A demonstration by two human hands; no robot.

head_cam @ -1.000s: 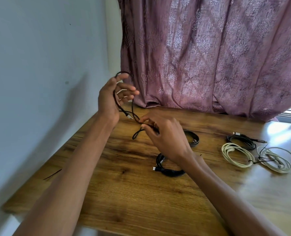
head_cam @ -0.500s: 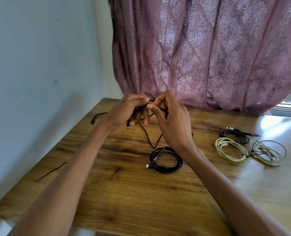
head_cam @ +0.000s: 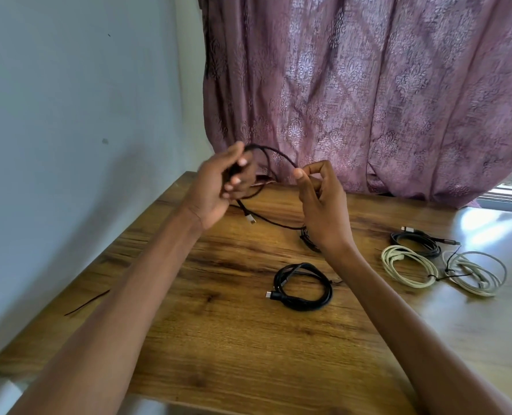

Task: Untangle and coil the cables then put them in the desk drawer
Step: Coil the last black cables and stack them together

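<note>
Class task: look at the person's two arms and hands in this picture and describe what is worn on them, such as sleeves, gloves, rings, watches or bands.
Both forearms are bare up to the frame's lower edge; no sleeve shows. The left hand and the right hand wear no gloves. No watch or band shows on either wrist, and no ring is visible on the fingers that show. The fingernails look short and unpainted.

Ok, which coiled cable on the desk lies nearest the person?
The black coil at the centre of the desk; the cream coils and the other black one lie farther right.
</note>
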